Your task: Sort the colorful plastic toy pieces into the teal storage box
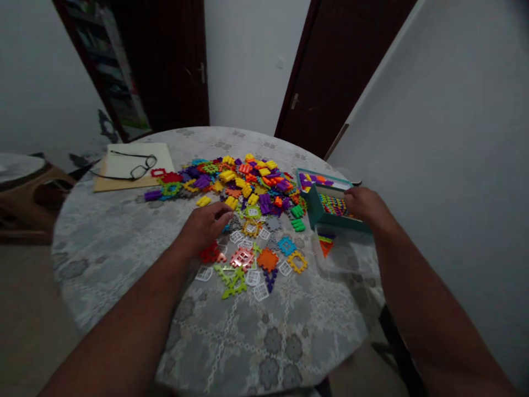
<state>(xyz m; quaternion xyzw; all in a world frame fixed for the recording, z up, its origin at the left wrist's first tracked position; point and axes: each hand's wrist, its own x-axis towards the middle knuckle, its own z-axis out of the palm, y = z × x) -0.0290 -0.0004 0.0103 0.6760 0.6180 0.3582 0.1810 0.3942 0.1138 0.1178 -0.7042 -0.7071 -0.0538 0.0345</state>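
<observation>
My left hand (206,225) rests at the near edge of a heap of plastic building pieces (243,179), fingers loosely bent, thumb a little apart, nothing visible between them. Yellow connector pieces (203,201) lie just beyond it. Red toothed tiles (210,252) are close below the wrist. Over on the right, my right hand (363,203) reaches into a green box (336,219) holding rows of multicoloured pieces (333,205). Its fingers are bent at the box's right end; their tips and anything they hold are hidden.
A clear plastic tray (347,264) with several triangular pieces stands before the box; another tray (322,180) sits behind it. Loose tiles and white window frames (260,292) spread across the patterned tablecloth (268,336). Glasses (138,172) lie on papers (165,157) at the left.
</observation>
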